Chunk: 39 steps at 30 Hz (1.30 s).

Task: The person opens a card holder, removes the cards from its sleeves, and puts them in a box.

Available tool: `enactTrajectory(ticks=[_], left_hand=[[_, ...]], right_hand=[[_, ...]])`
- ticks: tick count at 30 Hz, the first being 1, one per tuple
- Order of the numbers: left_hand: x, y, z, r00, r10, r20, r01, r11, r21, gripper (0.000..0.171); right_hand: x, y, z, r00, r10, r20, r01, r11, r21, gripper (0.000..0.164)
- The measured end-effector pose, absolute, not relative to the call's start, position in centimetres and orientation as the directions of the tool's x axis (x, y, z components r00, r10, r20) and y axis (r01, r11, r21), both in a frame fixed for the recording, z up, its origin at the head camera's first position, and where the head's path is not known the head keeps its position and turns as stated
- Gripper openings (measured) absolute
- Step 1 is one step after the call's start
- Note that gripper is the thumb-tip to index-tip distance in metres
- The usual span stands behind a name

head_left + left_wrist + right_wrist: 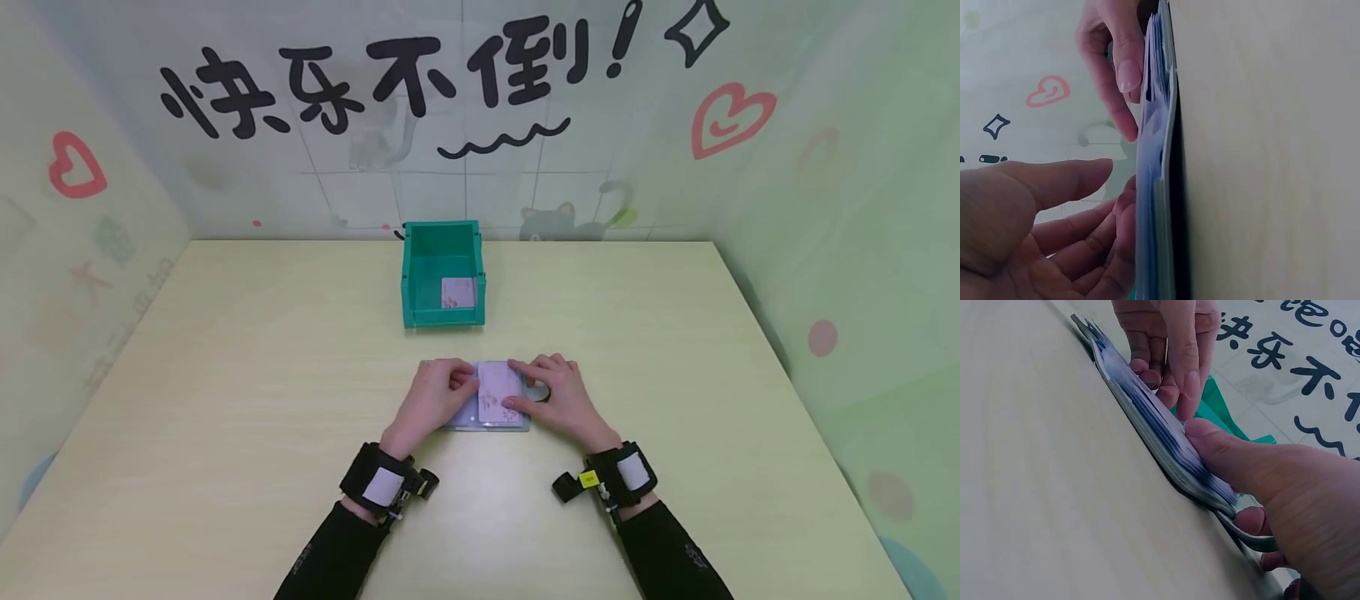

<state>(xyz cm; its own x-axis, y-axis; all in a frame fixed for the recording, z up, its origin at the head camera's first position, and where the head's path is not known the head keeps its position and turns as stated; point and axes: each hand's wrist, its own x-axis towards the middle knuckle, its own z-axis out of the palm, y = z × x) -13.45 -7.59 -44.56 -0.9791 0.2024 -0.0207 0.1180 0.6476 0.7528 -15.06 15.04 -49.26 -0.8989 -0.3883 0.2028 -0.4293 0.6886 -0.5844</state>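
The booklet [472,423] lies on the table [480,533]. The right hand [564,398] grips its right edge, thumb pressing a card [498,392] on top; the left hand [437,397], loosely bent, thumb apart, touches its left side. Beyond the booklet stands a green bin [442,318].

One booklet [487,396], one bin [444,318]

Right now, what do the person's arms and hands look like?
The left hand and right hand are ungloved. The left sleeve and right sleeve are black with small pale lettering, too small to read. The left wrist strap and right wrist strap are black, each with a whitish patch and small black device; the right device bears a yellow label.
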Motion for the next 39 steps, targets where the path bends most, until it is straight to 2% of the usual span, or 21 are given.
enactTrajectory(ticks=[6, 31, 39], left_hand=[[-13.6, -7.4, -44.8, -0.981, 0.186, -0.055, 0.075, 0.627, 0.776, 0.027], [-14.2, -7.6, -46.0, -0.978, 0.190, -0.085, 0.038, 0.568, 0.822, 0.028], [-14.2, -7.7, -45.7, -0.972, 0.209, -0.107, 0.033, 0.572, 0.820, 0.035]], right_hand=[[-15.1, 14.9, -49.4, -0.891, -0.394, 0.225, -0.450, 0.698, -0.557, 0.060], [-15.1, 15.0, -48.9, -0.889, -0.412, 0.199, -0.448, 0.697, -0.560, 0.063], [-15.2, 15.0, -49.0, -0.892, -0.412, 0.187, -0.440, 0.693, -0.571, 0.063]])
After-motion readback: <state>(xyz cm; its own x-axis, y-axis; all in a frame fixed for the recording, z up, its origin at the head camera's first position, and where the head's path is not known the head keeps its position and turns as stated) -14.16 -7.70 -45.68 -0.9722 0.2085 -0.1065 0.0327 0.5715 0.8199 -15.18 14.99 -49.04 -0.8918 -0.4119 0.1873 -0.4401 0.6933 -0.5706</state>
